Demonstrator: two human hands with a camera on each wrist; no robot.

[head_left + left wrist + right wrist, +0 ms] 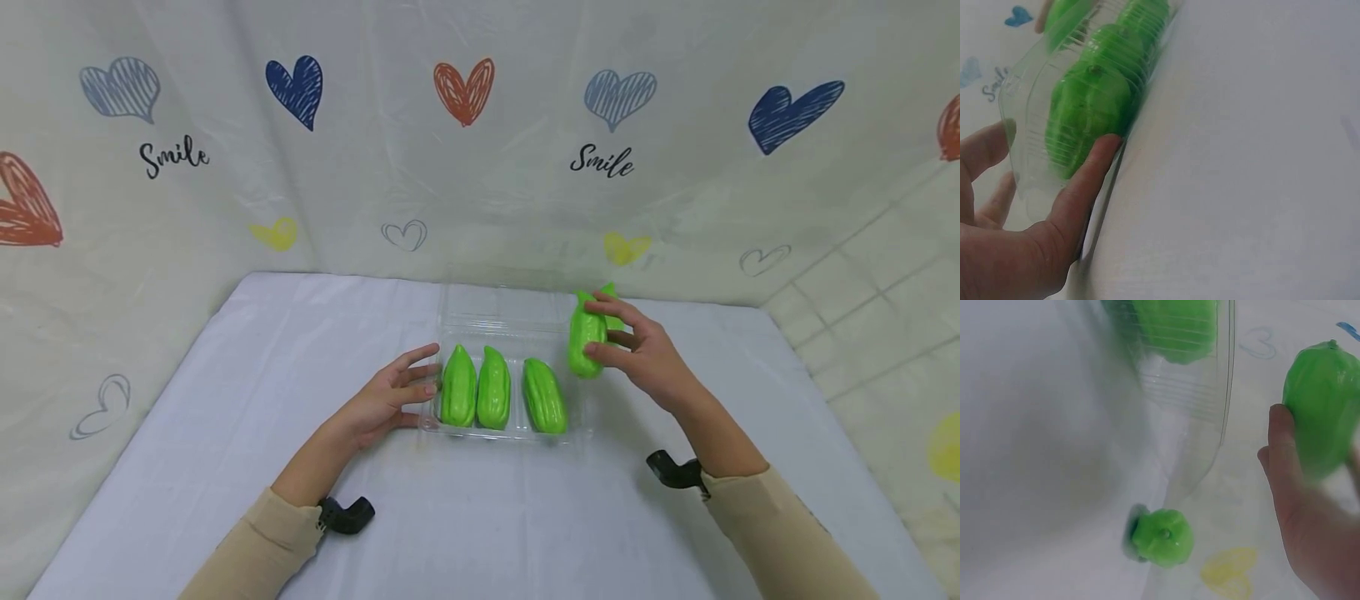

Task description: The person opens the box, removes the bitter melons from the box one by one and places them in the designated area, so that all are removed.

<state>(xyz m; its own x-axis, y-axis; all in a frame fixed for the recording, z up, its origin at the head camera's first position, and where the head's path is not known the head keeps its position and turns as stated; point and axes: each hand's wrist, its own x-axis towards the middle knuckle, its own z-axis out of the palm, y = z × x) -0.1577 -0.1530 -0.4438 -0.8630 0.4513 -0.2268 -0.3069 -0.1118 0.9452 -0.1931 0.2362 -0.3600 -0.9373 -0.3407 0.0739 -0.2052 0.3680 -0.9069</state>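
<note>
A clear plastic clamshell box (517, 437) stands on the white cloth, its lid (502, 307) folded open toward the back. Inside lie several glossy green ridged gourds: a left one (458, 387), one beside it (493, 389), and a third (544, 397) apart to the right, tilted. My left hand (378, 404) touches the box's left wall with spread, mostly straight fingers. My right hand (637, 354) holds another green gourd (587, 337) upright between thumb and fingers, at the box's right back corner. In the right wrist view this held gourd (1319, 406) is above the cloth.
One more green gourd (1166, 537) lies on the cloth beyond the box, mostly hidden behind my right hand in the head view. A pale curtain (517, 192) printed with hearts hangs at the table's back edge. Black wrist cameras sit on both sleeves.
</note>
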